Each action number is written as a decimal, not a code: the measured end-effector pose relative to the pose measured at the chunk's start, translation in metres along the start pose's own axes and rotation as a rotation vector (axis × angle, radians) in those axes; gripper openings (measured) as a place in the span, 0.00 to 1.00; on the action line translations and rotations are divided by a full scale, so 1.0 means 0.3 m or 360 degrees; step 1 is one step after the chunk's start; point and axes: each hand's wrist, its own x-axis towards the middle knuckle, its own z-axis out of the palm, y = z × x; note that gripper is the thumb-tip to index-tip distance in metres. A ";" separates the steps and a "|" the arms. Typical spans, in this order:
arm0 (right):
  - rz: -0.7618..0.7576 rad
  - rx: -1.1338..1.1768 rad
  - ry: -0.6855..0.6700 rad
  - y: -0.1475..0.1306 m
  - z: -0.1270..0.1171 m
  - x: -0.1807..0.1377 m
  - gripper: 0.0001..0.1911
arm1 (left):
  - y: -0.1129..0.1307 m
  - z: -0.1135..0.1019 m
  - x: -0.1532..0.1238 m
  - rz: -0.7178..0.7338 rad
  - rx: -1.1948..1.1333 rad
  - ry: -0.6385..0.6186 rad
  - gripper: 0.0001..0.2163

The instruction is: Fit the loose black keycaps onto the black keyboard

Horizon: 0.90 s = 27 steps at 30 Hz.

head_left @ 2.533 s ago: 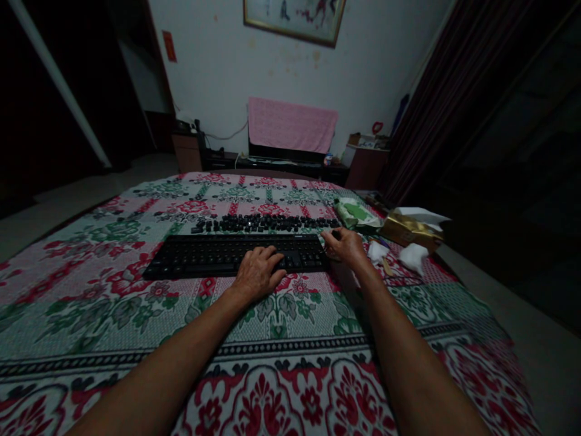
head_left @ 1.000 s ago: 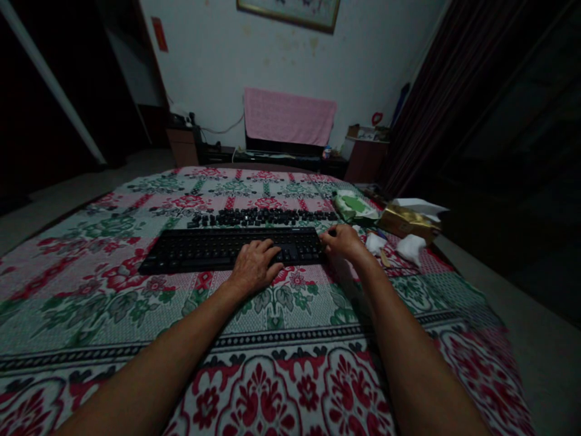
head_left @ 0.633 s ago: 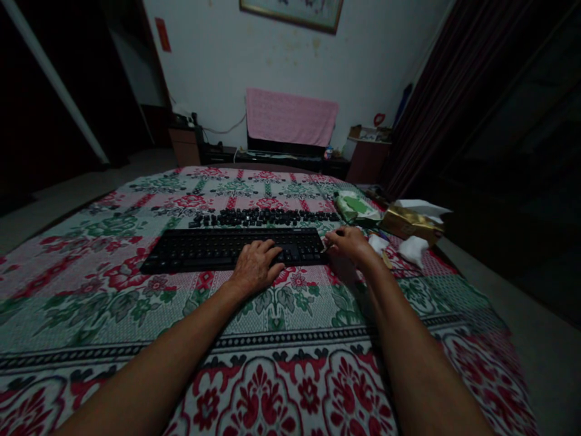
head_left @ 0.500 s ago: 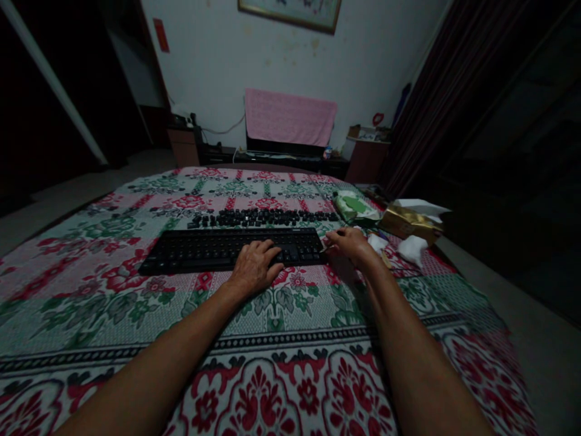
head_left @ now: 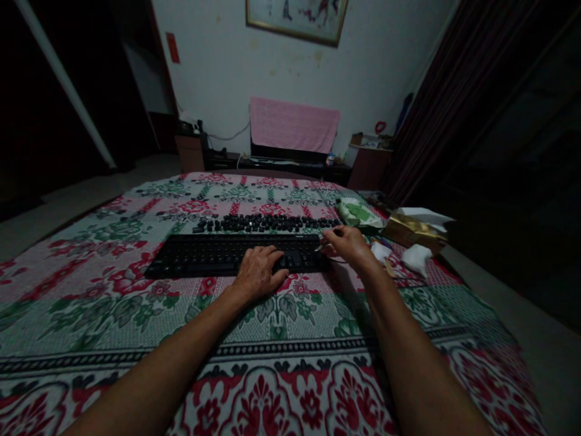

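Note:
A black keyboard (head_left: 195, 254) with keycaps removed lies flat on the patterned tablecloth. My left hand (head_left: 258, 269) rests palm down across its front edge, right of the middle, fingers lying over the key area and thumb out to the side. Over the keyboard's right end, my right hand (head_left: 342, 242) is closed in a pinch around a thin pale stick (head_left: 319, 247). The tip of the stick points down at the right-hand keys; its exact kind is too small to tell. Just behind the keyboard, loose black keycaps (head_left: 267, 223) lie in a long scattered band.
To the right are a green-and-white tissue pack (head_left: 358, 213), a gold tissue box (head_left: 415, 231) and crumpled white tissues (head_left: 416, 258). The floral tablecloth (head_left: 181, 330) covers the large table. Beyond it, a pink towel (head_left: 295, 124) hangs over a screen by the wall.
My right hand has shifted slightly left over the keyboard's right end, bringing the stick's tip over the keys. My left hand stays on the keyboard. The view has tilted up a little.

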 end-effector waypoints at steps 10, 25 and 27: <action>0.0046 0.0528 -0.0157 -0.012 0.127 -0.039 0.07 | 0.059 0.014 0.076 0.0079 -0.0241 0.0069 0.18; -0.0113 0.0418 0.0124 0.019 0.167 -0.018 0.09 | 0.020 0.030 0.076 -0.0257 -0.0206 0.0216 0.15; -0.0053 0.0218 0.0037 0.027 0.175 -0.022 0.09 | 0.017 0.030 0.074 -0.0212 -0.0222 0.0213 0.15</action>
